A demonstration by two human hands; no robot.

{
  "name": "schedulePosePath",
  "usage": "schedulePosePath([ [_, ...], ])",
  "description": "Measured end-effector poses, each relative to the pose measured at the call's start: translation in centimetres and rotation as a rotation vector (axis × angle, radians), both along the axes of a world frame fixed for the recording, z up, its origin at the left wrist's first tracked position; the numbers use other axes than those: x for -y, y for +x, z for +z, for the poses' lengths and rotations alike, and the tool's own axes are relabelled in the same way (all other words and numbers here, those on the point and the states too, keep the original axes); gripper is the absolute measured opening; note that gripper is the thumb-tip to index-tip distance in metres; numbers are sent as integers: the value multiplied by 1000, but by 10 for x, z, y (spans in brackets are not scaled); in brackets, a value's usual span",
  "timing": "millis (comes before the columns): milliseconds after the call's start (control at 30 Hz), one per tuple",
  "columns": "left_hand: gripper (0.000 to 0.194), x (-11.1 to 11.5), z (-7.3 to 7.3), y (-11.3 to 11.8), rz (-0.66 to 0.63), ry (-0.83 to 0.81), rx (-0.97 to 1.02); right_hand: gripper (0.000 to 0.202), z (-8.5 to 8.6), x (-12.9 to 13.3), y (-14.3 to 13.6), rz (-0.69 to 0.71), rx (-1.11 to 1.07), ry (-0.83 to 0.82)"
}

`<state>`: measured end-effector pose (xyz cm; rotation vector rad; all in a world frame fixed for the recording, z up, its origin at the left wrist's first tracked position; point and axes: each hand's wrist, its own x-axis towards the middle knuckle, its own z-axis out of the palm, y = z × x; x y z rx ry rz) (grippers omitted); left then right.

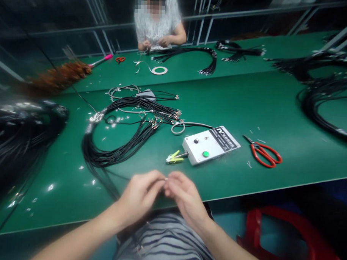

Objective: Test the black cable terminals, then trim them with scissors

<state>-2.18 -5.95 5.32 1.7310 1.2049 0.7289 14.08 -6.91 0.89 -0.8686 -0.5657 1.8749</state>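
Note:
Near the front edge of the green table, my left hand and my right hand meet fingertip to fingertip. Both are closed in a pinch around something small and thin, too blurred to make out. Black cable runs from the table toward my left wrist. Beyond my left hand lies a looped bundle of black cables with stripped ends pointing right. Just past my hands is a white box with a green button and a knob; a yellow-green clip sticks out at its left.
Red-handled scissors lie right of the box. More black cables are heaped at left and right. Across the table, a person works near a white tape ring. A red chair stands below right.

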Motion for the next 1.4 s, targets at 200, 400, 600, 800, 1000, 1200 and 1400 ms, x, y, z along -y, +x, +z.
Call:
schedulePosePath([
  [200,20,1,-1,-1,17,-58,20,18,5,-6,7,15,74,49],
  [400,23,0,-1,-3,9,-88,17,18,7,-10,1,23,29,-1],
  [600,29,1,0,-3,10,-78,6,19,9,-11,0,49,28,-41],
  [800,32,2,-1,-2,32,-116,25,18,10,-10,-3,16,104,4],
  [1000,32,3,-6,-2,55,-152,43,18,8,-9,0,-25,129,44],
  [1200,32,3,-5,-1,46,-149,35,21,10,-12,-3,-27,154,47],
  [1400,32,4,-6,-1,43,-126,20,20,12,-13,-9,-26,231,78],
])
